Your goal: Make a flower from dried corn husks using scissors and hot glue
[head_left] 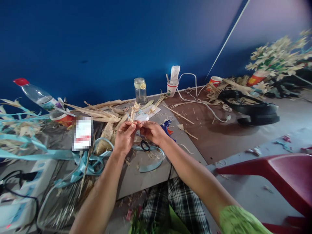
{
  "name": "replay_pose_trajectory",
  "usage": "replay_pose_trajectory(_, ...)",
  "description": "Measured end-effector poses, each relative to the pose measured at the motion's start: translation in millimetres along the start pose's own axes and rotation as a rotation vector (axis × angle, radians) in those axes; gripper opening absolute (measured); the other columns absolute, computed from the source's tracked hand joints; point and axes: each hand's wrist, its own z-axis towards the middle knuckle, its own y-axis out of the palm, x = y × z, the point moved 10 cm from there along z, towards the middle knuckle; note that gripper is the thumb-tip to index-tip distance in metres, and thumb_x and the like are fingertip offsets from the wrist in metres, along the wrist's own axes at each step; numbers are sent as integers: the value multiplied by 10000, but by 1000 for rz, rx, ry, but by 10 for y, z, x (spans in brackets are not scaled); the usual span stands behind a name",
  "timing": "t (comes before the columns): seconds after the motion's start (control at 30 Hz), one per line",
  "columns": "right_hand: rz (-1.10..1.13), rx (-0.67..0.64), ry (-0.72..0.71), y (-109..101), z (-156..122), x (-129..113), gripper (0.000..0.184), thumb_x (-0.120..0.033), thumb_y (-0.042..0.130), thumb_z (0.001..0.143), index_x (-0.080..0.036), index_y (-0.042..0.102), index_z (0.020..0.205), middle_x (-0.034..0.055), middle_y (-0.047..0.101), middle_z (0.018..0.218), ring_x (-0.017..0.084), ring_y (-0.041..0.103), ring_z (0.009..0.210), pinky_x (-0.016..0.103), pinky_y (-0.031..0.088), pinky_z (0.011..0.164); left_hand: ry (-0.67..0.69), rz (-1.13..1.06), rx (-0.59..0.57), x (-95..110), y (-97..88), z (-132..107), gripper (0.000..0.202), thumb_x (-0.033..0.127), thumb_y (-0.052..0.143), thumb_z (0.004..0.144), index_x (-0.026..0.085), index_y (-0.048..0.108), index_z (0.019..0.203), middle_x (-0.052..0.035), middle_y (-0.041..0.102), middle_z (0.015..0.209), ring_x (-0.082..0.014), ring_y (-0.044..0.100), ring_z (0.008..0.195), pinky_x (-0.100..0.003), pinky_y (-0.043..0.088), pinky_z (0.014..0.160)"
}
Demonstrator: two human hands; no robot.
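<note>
My left hand is closed in a pinch on a small flower of pale dried corn husk, its petals pointing up. Close beside it, my right hand has thumb and fingers pressed together; its fingertips meet those of my left hand, and what they grip is too small to tell. A blue glue gun lies just past my right wrist. Beneath my hands, light blue ribbon curls over the grey board, with a small black ring next to it.
Dried husks are heaped behind my left hand. A clear jar, a paper cup and a white cable stand or lie along the wall. A tilted bottle and power strip are left; a black headset-like object and red chair right.
</note>
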Motion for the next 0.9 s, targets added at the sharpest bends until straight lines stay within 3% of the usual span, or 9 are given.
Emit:
replay_pose_trajectory(0.13,-73,52,-55,-88,17,-59,205,-305,728,622,-157,599,681,-15,566,644,85,481,556,230,382,549,-16,-66,-1,-37,-24,28,258,204,837,563,185,606,677,24,693,754,-133,672,756,-299,526,798)
replay_pose_trajectory(0.23,-292,203,-365,-204,-82,-431,233,-408,649,727,-179,603,729,-27,534,639,90,463,571,231,374,564,-68,-53,10,-95,-46,33,254,199,834,569,175,607,679,9,705,754,-140,677,746,-311,518,814)
replay_pose_trajectory(0.33,-640,153,-607,-11,-228,-678,179,-359,608,786,-188,635,828,-11,556,717,107,488,647,239,398,626,-124,10,26,-154,-79,34,274,238,838,559,160,607,685,-17,712,754,-148,677,710,-342,509,833)
replay_pose_trajectory(0.47,-1053,11,-747,296,-336,-648,108,-236,595,803,-186,658,874,48,591,883,154,552,832,275,448,759,-127,71,63,-170,-145,38,278,268,824,566,149,621,714,4,683,726,-123,649,704,-318,503,824)
replay_pose_trajectory(0.63,-1296,55,-840,348,-376,-588,70,-177,573,808,-185,643,812,72,590,867,189,566,879,308,452,817,-135,179,67,-224,-178,35,274,295,800,594,148,628,748,5,670,735,-108,619,691,-286,504,782)
replay_pose_trajectory(0.77,-1372,165,-790,257,-328,-576,123,-132,541,795,-187,597,700,46,572,763,171,559,758,274,436,721,-152,223,67,-270,-173,31,300,318,800,583,146,627,757,10,654,726,-116,621,698,-286,511,778)
replay_pose_trajectory(0.9,-1359,177,-727,236,-298,-547,150,-134,525,819,-182,572,685,43,578,741,159,556,734,253,421,698,-188,200,55,-280,-150,13,292,316,799,593,151,617,752,8,662,731,-122,635,706,-291,519,786)
